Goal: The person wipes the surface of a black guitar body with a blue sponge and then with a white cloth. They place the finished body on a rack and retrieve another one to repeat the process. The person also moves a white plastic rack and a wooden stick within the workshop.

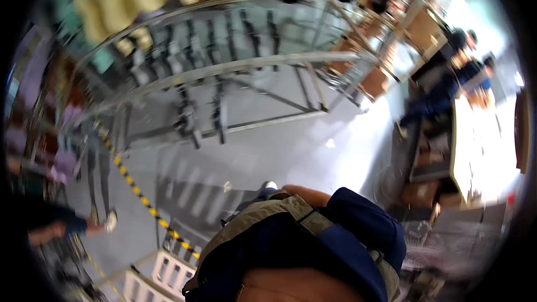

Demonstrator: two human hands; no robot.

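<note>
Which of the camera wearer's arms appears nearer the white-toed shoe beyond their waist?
Right, in the picture: the bare right forearm reaches leftward from a navy sleeve, its visible end just right of the white-toed shoe. The left arm cannot be made out.

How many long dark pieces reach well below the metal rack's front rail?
2: a left piece and a right piece, side by side below the front rail. Blur and overlap may hide more.

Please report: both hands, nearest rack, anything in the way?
Right hand partly hidden, grip unclear; left hand unseen. Grey metal rack, carrying long dark pieces, stands across the way ahead. Striped yellow-and-black floor line at left.
</note>
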